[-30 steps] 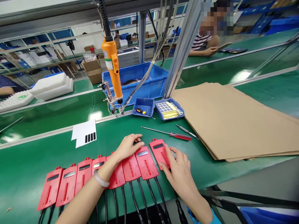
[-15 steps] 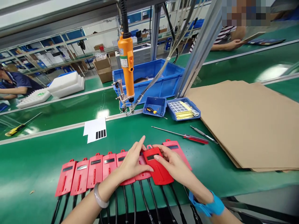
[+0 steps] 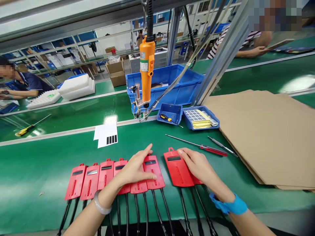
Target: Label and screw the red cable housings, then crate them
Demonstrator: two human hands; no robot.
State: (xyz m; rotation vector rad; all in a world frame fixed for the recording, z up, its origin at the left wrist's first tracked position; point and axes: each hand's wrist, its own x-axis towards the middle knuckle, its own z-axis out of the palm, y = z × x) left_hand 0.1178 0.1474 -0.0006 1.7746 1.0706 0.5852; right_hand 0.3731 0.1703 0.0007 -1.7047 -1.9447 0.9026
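My right hand (image 3: 198, 160) grips the upper right side of a red plastic case (image 3: 178, 170) with a dark window and black cables. Partly hidden under that hand lies another red case (image 3: 197, 179). My left hand (image 3: 137, 165) is spread open over the row, its thumb resting on or just above a red case (image 3: 154, 167). Further left, several similar cases lie side by side, among them one (image 3: 75, 183) at the row's end. Their black cables (image 3: 157, 209) hang toward me over the table's front edge.
An orange electric screwdriver (image 3: 147, 68) hangs beyond the hands, before a blue crate (image 3: 164, 91). Behind the right hand lie a red-handled screwdriver (image 3: 213, 149) and a pen-like tool (image 3: 221, 146). Cardboard sheets (image 3: 268, 137) cover the right side. Two people sit across the benches.
My right hand has moved right with the red case, away from the row and my left hand. My left hand stays spread over the row. The view has shifted slightly.
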